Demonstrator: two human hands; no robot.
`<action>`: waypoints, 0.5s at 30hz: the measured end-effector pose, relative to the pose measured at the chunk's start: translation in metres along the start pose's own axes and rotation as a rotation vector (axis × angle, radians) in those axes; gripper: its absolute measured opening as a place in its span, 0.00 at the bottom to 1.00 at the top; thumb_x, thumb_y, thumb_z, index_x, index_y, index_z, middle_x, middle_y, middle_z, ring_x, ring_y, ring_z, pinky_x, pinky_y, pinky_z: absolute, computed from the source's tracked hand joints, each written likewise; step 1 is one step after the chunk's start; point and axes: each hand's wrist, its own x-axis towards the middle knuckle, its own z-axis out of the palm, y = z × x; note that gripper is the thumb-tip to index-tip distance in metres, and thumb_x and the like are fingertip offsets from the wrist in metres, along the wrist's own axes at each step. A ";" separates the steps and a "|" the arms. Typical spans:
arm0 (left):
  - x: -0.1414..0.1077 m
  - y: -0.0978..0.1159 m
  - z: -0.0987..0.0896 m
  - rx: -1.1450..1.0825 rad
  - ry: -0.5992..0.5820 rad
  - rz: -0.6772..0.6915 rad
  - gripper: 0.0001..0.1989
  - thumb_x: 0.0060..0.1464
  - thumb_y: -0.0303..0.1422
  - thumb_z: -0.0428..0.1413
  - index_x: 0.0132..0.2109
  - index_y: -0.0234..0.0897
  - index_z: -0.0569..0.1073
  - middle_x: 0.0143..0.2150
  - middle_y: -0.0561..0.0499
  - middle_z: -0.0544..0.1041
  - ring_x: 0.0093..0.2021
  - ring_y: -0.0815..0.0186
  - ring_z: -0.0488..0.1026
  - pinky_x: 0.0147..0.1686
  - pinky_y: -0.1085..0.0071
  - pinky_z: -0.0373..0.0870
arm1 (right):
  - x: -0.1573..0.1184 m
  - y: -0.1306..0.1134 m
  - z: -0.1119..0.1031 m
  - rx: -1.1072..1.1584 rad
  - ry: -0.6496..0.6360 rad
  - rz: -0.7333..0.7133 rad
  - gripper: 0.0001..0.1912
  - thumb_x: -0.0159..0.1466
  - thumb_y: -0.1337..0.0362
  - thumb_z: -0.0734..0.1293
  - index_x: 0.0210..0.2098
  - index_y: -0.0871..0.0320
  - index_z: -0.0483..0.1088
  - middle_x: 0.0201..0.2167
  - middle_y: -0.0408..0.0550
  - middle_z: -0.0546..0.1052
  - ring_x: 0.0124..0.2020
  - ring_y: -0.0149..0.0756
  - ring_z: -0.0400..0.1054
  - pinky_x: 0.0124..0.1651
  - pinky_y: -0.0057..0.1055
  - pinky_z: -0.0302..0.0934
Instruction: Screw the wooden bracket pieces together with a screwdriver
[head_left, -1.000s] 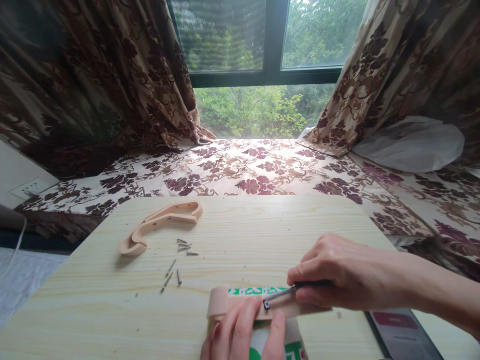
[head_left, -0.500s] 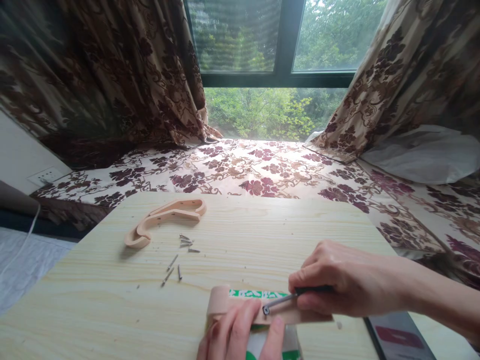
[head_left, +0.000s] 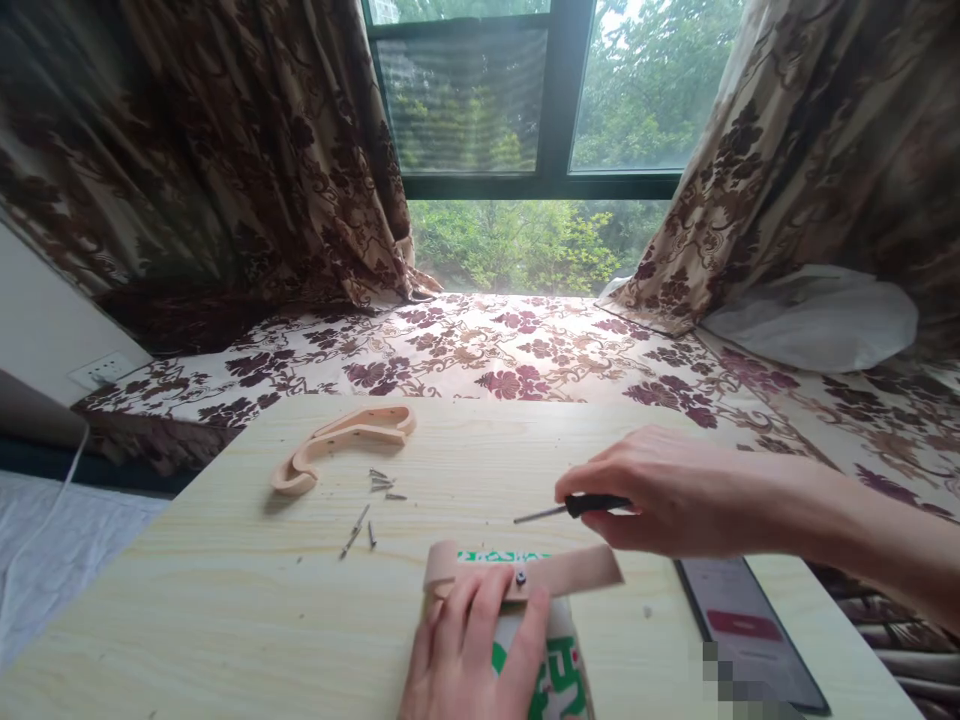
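Grasping screwdriver, right hand has tip clear of screw; left hand holds tan strip against package on bench. Best: align shaft with screw, seat tip fully, keep strip flat.

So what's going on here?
Someone's right hand holds a screwdriver, its tip apart from the screw in a tan strip. Their left hand rests with fingers spread on the strip, over a green-and-white package. Loose screws and a curved tan piece lie farther back.
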 end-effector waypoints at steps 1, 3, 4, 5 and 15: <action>0.002 0.001 -0.003 -0.016 -0.006 -0.004 0.28 0.51 0.51 0.53 0.56 0.46 0.67 0.51 0.48 0.72 0.51 0.58 0.64 0.41 0.67 0.65 | -0.003 -0.007 -0.006 -0.032 0.005 0.054 0.09 0.60 0.66 0.61 0.38 0.55 0.71 0.24 0.44 0.73 0.23 0.31 0.62 0.25 0.27 0.47; 0.006 0.004 -0.010 -0.052 0.004 -0.029 0.29 0.48 0.50 0.54 0.55 0.43 0.68 0.51 0.47 0.72 0.50 0.56 0.64 0.41 0.65 0.65 | -0.006 -0.020 -0.014 -0.062 -0.019 0.125 0.13 0.59 0.65 0.62 0.43 0.54 0.71 0.27 0.46 0.75 0.27 0.34 0.66 0.25 0.27 0.48; 0.008 0.006 -0.012 -0.066 0.016 -0.047 0.28 0.48 0.47 0.54 0.55 0.42 0.68 0.51 0.47 0.72 0.51 0.56 0.63 0.41 0.64 0.64 | -0.007 -0.025 -0.017 -0.071 -0.028 0.136 0.14 0.59 0.65 0.62 0.45 0.54 0.71 0.28 0.48 0.76 0.28 0.35 0.68 0.26 0.27 0.49; 0.009 0.008 -0.015 -0.076 0.035 -0.061 0.28 0.47 0.45 0.55 0.55 0.40 0.68 0.51 0.46 0.72 0.51 0.56 0.63 0.41 0.64 0.64 | -0.007 -0.030 -0.019 -0.078 -0.030 0.135 0.15 0.60 0.65 0.62 0.46 0.53 0.71 0.30 0.49 0.77 0.30 0.36 0.69 0.27 0.27 0.51; 0.012 0.014 -0.024 -0.204 0.053 -0.133 0.26 0.47 0.40 0.56 0.55 0.39 0.68 0.51 0.46 0.73 0.52 0.55 0.64 0.47 0.61 0.64 | 0.004 -0.064 -0.036 -0.154 -0.067 0.201 0.12 0.55 0.65 0.62 0.37 0.55 0.74 0.26 0.47 0.76 0.25 0.32 0.64 0.24 0.27 0.47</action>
